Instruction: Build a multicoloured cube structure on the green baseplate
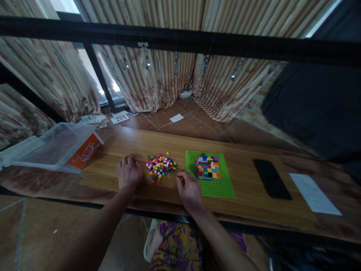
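A loose heap of small multicoloured building bricks (160,166) lies on the wooden table. Just left of it, my left hand (129,173) rests palm down on the wood, fingers loosely spread and holding nothing visible. On the right side of the heap, my right hand (190,191) is closed, thumb and forefinger pinched together; whatever is between them is too small to make out. Beside that hand lies a green studded baseplate (218,191). Standing on its upper middle is a blocky structure of many-coloured bricks (208,168), its visible face filled with mixed colours.
A clear plastic box (60,146) with an orange label stands at the table's left end. To the right lie a black phone-like slab (271,178) and a white sheet of paper (314,193). A dark metal bar (180,39) crosses above the far side, before striped curtains (169,75).
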The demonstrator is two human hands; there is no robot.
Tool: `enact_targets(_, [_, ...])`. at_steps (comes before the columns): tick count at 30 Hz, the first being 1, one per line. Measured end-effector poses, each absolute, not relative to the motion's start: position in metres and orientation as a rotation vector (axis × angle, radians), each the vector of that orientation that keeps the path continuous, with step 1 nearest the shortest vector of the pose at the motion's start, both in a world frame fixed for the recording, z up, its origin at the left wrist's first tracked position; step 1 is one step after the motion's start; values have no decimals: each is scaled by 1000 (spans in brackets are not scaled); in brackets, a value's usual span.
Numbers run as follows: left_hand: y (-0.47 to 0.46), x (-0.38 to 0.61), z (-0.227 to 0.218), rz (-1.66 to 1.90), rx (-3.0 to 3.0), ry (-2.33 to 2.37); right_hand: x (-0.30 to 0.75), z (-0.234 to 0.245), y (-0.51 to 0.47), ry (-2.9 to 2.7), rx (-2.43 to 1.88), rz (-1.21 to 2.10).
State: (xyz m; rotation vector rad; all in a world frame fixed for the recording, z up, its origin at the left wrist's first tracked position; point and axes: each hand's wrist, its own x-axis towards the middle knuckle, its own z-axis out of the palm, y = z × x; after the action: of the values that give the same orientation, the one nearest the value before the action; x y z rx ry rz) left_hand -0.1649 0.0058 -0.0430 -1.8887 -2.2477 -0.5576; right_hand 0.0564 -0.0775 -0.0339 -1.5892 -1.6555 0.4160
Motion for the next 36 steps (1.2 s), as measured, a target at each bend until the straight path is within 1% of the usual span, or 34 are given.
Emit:
enact_targets(4, [6, -165, -43, -563, -1876, -2246, 59, -27, -92, -1491, -1466, 597])
enact_targets(9, [7, -164, -40, -570, -1886, -2270, 75, -14, -104, -1403, -1433, 652])
enact_targets(14, [7, -165, -40, -584, -1907, -2255, 117, -8, -105, -1283, -1472, 545])
enact_targets(19, [8, -165, -41, -598, -1903, -2269, 166, -8, -99, -1218, -1626, 406])
enact_targets(25, [8, -165, -41, -621, -1900, -2272, 190, -11, -83, -1108, -1774, 283])
enact_targets(36, [8, -165, -42, -565, -1886, -2255, 183, -14, -63, -1085, -1808, 342])
